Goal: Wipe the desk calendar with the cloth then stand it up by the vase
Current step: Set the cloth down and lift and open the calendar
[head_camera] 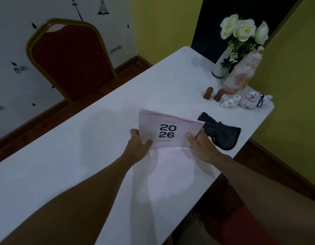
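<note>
Near the middle of the frame, both hands grip the desk calendar [171, 130], lifted off the white bench [64, 165] with its cover facing the camera; the cover reads "2026 Calendar" in dark print and the spiral binding runs along its upper edge. The left hand [138, 147] pinches the lower left corner, thumb on the front and fingers behind, while the right hand [201, 147] clamps the lower right corner the same way, thumb lying on the cover. The calendar is tilted slightly, its right end lower in the frame than its left. Just right of it, partly hidden behind its right edge, a dark cloth [222, 137] lies crumpled on the bench near the bench's right edge. In the upper right of the frame stands a vase [221, 65] with white flowers [243, 30], leaning against a pale figurine [241, 75] painted with a pink blossom. Below these sit two small brown figures [213, 93] and a few small white ceramic animals [247, 101]. In the upper left, a red chair [70, 57] with a gold frame stands beyond the bench, against a patterned wall.
</note>
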Motion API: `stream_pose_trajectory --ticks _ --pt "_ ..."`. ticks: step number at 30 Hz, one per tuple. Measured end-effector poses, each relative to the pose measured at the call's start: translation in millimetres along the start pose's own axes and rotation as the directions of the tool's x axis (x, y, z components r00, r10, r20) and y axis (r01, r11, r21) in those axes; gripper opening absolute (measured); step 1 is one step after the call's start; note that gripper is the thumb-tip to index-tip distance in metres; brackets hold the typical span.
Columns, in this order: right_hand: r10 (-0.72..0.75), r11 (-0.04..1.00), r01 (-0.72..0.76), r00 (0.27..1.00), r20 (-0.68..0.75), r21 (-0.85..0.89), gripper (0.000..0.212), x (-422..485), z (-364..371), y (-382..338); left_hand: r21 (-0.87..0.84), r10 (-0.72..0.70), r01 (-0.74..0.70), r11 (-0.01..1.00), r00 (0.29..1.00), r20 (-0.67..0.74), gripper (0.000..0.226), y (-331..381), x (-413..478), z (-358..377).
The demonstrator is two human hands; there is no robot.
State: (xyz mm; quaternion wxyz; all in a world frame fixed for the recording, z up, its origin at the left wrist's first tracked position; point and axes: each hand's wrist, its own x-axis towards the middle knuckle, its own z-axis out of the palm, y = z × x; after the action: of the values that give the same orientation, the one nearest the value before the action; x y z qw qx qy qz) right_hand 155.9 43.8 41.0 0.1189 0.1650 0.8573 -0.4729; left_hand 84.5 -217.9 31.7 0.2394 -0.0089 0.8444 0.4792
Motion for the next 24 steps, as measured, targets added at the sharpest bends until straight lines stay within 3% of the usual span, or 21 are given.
stream_pose_trajectory --ticks 3,6,11,15,20,24 --pt "0.042 0.999 -0.042 0.999 0.031 -0.005 0.067 0 -2 -2 0.014 -0.007 0.006 1.000 0.997 0.081 0.065 -2 -5 2" --pt "0.041 0.992 -0.029 0.994 0.097 -0.119 0.063 1 -1 -3 0.047 0.087 -0.086 0.995 0.996 -0.012 0.073 1 -6 1" --pt "0.046 0.992 -0.029 0.989 0.140 -0.123 0.055 -1 4 1 -0.056 0.059 -0.062 0.996 0.997 -0.054 0.077 10 1 -7" --pt "0.083 0.981 -0.059 0.988 0.129 -0.184 0.051 0 5 2 -0.121 -0.026 0.032 0.992 0.998 0.051 0.070 17 9 -7" --pt "0.129 0.962 -0.091 0.982 0.137 -0.256 0.056 3 5 5 -0.011 -0.147 0.148 0.989 0.985 0.091 0.057 14 17 -13" --pt "0.092 0.986 -0.072 0.987 0.131 -0.152 0.054 3 0 9 0.121 -0.165 0.143 0.982 0.966 0.199 0.051 13 14 -10"
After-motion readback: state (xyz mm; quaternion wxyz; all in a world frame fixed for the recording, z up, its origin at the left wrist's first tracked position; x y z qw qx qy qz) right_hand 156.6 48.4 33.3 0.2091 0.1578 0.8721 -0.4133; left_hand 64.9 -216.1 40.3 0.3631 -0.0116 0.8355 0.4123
